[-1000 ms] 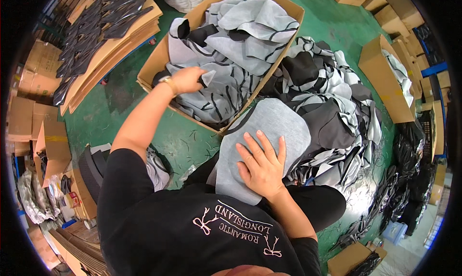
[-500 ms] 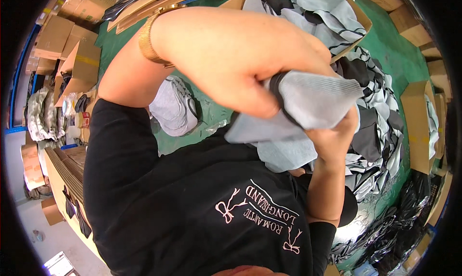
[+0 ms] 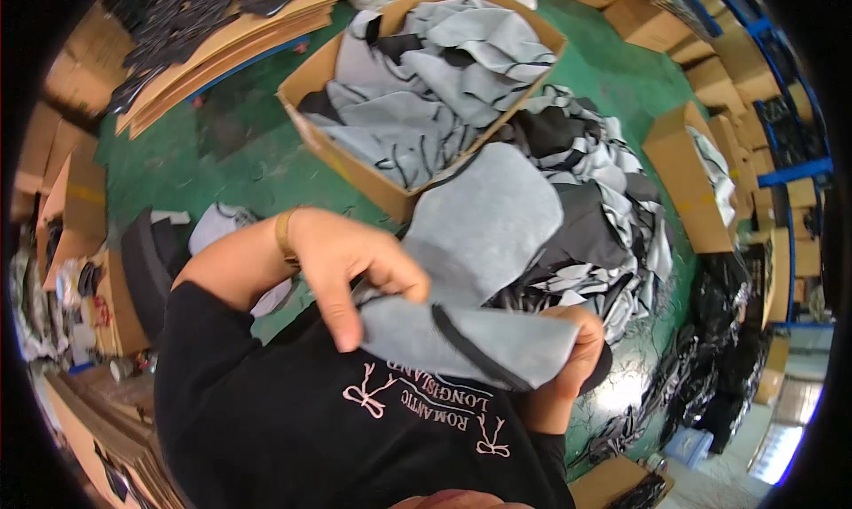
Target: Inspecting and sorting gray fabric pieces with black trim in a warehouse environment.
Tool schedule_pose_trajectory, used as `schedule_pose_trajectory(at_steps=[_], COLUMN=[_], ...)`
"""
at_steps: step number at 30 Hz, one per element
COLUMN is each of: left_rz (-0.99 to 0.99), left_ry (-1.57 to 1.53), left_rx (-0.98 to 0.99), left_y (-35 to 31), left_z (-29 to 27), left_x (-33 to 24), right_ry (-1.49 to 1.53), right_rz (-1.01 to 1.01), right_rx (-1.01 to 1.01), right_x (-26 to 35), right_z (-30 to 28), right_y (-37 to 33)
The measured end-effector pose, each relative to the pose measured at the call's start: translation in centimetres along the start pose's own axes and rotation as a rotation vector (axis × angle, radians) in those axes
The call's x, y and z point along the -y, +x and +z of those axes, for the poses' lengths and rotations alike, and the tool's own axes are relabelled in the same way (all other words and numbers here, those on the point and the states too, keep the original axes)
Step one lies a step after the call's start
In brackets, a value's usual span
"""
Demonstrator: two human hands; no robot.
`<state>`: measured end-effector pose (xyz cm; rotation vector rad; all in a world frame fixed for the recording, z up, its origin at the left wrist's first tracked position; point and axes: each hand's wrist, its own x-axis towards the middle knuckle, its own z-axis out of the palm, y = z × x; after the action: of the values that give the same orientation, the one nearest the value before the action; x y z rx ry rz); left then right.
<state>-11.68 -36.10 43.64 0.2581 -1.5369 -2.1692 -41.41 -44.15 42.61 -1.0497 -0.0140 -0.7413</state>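
Between my two hands in front of my shirt is a grey fabric piece (image 3: 399, 336) with a black band running across it. My right hand (image 3: 581, 345) is closed round its right end. At its left end, my left hand (image 3: 355, 265), with a gold watch on the wrist, has fingers curled over the top edge and thumb stretched down beside it. Just beyond my hands lies a broad, rounded sheet of grey fleecy fabric (image 3: 488, 216); I cannot tell whether it is joined to the piece in my hands.
A cardboard box (image 3: 355, 173) full of grey, black-edged pieces stands ahead. Right of it lies a heap of grey and black pieces (image 3: 595, 216). More grey pieces (image 3: 217, 225) lie by my left arm. Black plastic bags (image 3: 714, 358) and another carton (image 3: 679, 185) are at the right.
My view has shifted, bringing the whole box in sight. My hands are farther from the camera, and the bunched fabric now spreads sideways between them.
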Motion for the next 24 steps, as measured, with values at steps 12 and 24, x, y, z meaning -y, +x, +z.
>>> schedule_pose_trajectory(at_steps=[12,24], left_rz=[0.425,-0.019], left_ry=[-0.098,0.289], left_rx=[-0.91,-1.198], left_y=[7.4,9.0], left_z=[-14.1,-20.2], left_x=[0.6,9.8], right_ry=[-0.468,-0.908], right_rz=[0.005,0.188], right_rx=[-0.883,-0.937], right_x=[-2.2,-12.0], right_z=[-10.9,-10.8], right_y=[5.9,-2.8])
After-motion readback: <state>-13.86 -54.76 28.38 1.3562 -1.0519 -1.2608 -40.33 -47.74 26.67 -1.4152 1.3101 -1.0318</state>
